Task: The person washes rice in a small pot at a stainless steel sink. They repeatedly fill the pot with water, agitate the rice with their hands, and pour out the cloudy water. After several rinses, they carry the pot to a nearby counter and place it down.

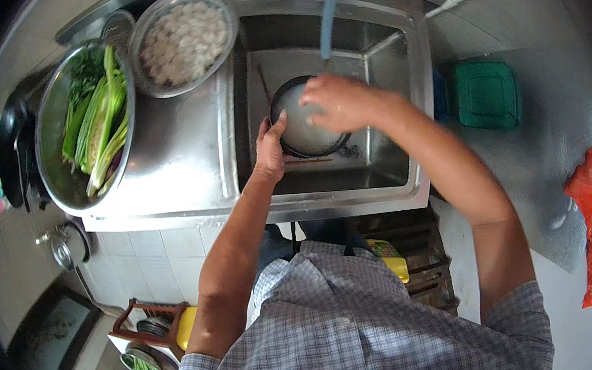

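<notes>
One pot (297, 133) of cloudy water sits in the sink (382, 89), its upper-right rim partly hidden by the blurred right hand (340, 102); whether that holds anything I cannot tell. The left hand (271, 147) grips the left rim. One hose (332, 10) hangs above, its end indistinct. One greens bowl (54, 179) and one second bowl (232, 34) stand on the steel counter (177, 151). Pale tiles (179, 244) line the floor.

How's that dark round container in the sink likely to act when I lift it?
The dark round container probably feels heavy for its size, since cloudy liquid spreads across its inside. With its top open, it may slosh or spill if tipped. Its even round rim suggests a stiff wall that shouldn't flop.
</notes>
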